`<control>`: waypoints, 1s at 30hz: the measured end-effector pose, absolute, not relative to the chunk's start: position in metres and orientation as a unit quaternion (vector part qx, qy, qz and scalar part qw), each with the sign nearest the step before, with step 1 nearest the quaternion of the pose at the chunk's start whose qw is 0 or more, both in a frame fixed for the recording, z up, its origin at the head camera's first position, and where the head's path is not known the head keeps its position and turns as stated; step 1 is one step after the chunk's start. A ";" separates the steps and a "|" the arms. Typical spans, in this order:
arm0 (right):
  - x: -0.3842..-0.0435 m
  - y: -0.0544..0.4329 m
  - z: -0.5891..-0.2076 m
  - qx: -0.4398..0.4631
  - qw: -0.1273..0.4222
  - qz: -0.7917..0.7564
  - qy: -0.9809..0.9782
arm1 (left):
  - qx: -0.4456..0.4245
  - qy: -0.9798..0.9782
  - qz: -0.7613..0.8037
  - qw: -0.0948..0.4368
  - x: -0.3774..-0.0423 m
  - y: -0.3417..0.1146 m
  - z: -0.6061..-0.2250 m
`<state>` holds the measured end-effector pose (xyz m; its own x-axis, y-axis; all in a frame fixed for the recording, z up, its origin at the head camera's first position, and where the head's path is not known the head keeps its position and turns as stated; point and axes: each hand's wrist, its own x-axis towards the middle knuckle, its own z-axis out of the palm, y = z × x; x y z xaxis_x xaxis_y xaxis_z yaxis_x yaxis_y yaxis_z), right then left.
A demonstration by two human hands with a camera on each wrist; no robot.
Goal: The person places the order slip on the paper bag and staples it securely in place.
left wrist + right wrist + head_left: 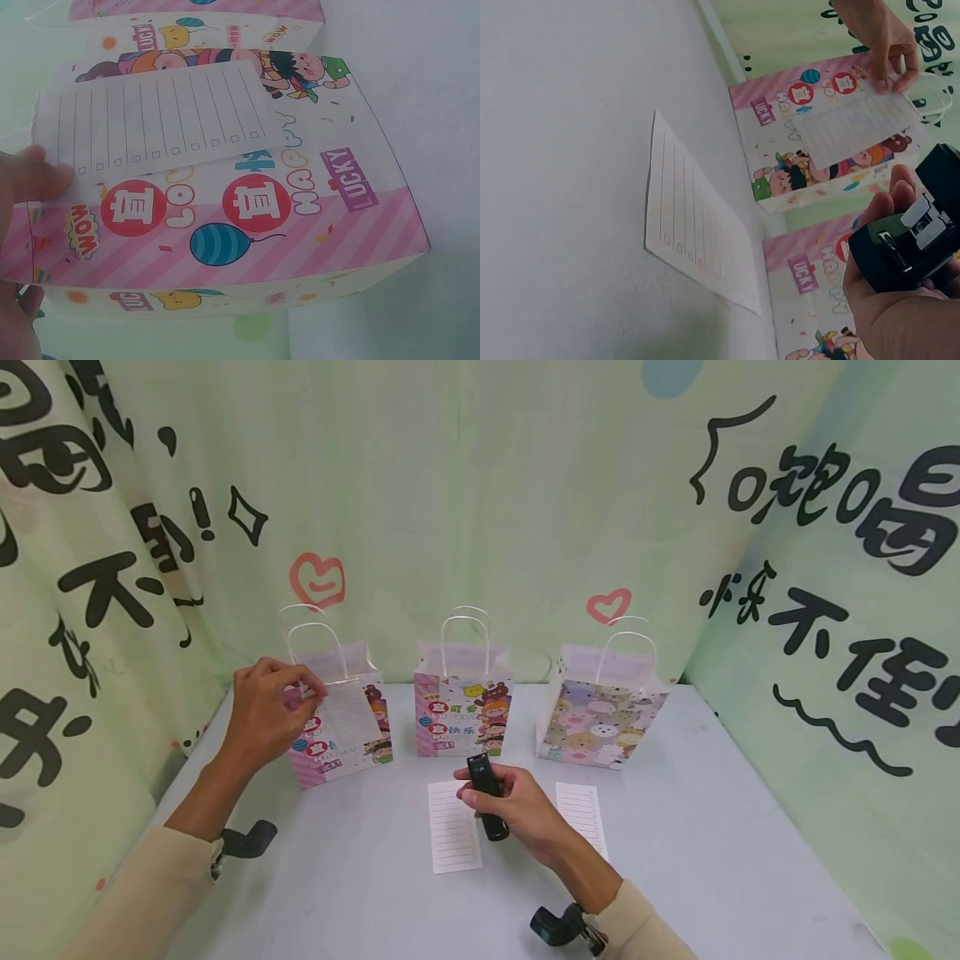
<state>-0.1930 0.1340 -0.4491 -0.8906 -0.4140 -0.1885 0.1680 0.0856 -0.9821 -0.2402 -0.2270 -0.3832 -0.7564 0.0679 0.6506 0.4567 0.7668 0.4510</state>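
At the left, my left hand [264, 708] pinches a lined checklist sheet [161, 116] together with the top edge of a pink and white paper gift bag [330, 770]. The sheet lies flat over the bag's printed front, its ruled lines and small boxes showing in the left wrist view. My right hand [528, 818] grips a black stapler [489, 797] above the middle of the table, apart from the bag. In the right wrist view the stapler's metal end [922, 225] faces the camera.
A matching pink gift bag [463, 718] stands in the middle, and one with animal faces [600, 722] stands to the right. Two more lined sheets lie on the white table [360, 877]: one sheet [453, 839] left of my right hand, another sheet [583, 810] partly behind my right forearm.
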 end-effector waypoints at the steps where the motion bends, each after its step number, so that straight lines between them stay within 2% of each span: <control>1: -0.193 0.132 -0.448 -0.090 0.218 -0.671 0.703 | -0.148 -0.885 -0.308 0.316 -0.240 -0.227 -0.383; 9: -0.195 0.115 -0.439 -0.125 0.216 -0.664 0.705 | -0.144 -0.887 -0.305 0.315 -0.239 -0.228 -0.382; 24: -0.200 0.068 -0.419 -0.128 0.148 -0.681 0.706 | -0.144 -0.889 -0.299 0.317 -0.241 -0.227 -0.384; 30: -0.204 0.051 -0.411 -0.144 0.141 -0.695 0.691 | -0.144 -0.890 -0.296 0.316 -0.243 -0.227 -0.384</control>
